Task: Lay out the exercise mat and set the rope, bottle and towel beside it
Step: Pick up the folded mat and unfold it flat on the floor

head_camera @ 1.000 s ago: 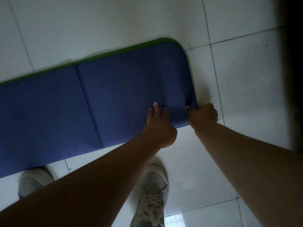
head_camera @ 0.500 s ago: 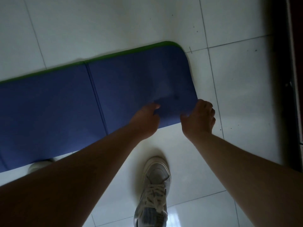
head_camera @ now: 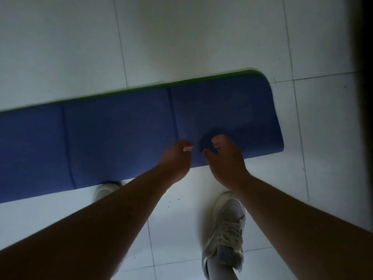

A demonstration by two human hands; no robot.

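The blue exercise mat (head_camera: 125, 138) with a green far edge lies flat on the white tiled floor, running from the left border to its rounded right end. Fold creases cross it. My left hand (head_camera: 176, 158) hovers over the mat's near edge with its fingers curled in, holding nothing. My right hand (head_camera: 224, 160) is just beside it, fingers bent and apart, empty, casting a shadow on the mat. The rope, the bottle and the towel are out of view.
My two pale sneakers stand on the tiles at the near side: the left shoe (head_camera: 106, 190) right at the mat's edge, the right shoe (head_camera: 226, 231) further back. A dark vertical surface (head_camera: 363, 118) fills the right border.
Both hands have let go of the mat's near right corner and shifted left above its edge. The mat now lies flat, and the view has pulled back to show more of it.
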